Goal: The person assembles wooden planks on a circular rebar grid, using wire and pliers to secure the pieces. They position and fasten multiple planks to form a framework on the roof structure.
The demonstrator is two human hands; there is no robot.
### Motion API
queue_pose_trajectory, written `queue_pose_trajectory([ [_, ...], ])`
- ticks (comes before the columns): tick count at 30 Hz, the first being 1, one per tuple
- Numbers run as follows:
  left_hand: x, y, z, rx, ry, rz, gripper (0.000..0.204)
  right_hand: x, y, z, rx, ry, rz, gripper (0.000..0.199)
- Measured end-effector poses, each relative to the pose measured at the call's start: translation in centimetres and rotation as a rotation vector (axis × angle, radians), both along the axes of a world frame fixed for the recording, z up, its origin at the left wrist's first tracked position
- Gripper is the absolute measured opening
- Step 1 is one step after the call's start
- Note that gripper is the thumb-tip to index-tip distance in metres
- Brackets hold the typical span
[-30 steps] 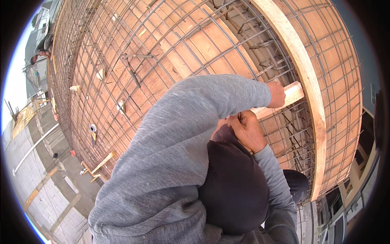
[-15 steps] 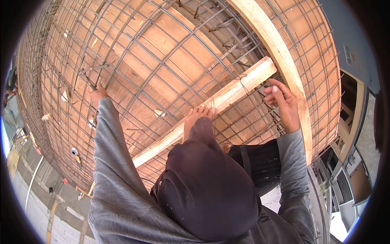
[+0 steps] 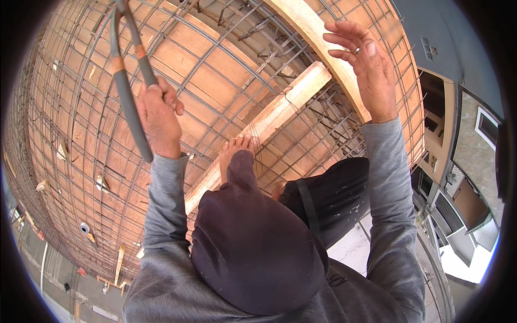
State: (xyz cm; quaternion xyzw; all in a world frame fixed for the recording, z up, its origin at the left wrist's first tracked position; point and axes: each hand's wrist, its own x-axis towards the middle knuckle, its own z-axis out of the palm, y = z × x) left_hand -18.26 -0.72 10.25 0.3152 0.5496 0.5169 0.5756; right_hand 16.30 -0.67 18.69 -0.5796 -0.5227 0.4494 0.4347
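Note:
Raised at the upper left, my left hand [image 3: 161, 121] is wrapped round long-handled pincers [image 3: 127, 94] with dark grey grips and orange bands; their jaws run out of view at the top edge. My right hand [image 3: 375, 78] is lifted at the upper right, open and holding nothing, its fingers spread in front of a pale curved-looking board [image 3: 301, 24]. Between the hands a squared timber [image 3: 274, 116] lies slantwise over a rebar mesh [image 3: 202, 72]. My bare foot [image 3: 232, 153] rests on this timber, and thin tie wires loop round it.
Plywood panels [image 3: 215, 99] lie under the mesh. A small tool with a round end [image 3: 85, 229] sits on the mesh at the lower left. Ground with scattered timber lies below at the far left, and buildings [image 3: 463, 177] stand to the right.
My left hand has lifted the pincers off the mesh, up and closer to view. My right hand has risen from beside the timber's end, its fingers spreading. The view has shifted a little.

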Motion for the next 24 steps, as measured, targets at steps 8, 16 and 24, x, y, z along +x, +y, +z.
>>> queue_pose_trajectory([
  [8, 17.0, -2.9, 6.7, 0.404, 0.394, -0.761, 0.034, -4.9, -4.6, 3.7, -0.156, 0.412, -0.233, 0.034],
  [16, 14.7, -5.4, -0.2, 0.177, 0.294, -1.307, 0.042, 0.3, -10.1, 2.2, -0.888, 0.132, -0.144, 0.017],
  [24, 16.6, -7.7, -7.9, -0.498, 0.099, -0.401, 0.037, 3.2, -6.7, -1.2, -0.226, -1.676, 1.093, 0.016],
])
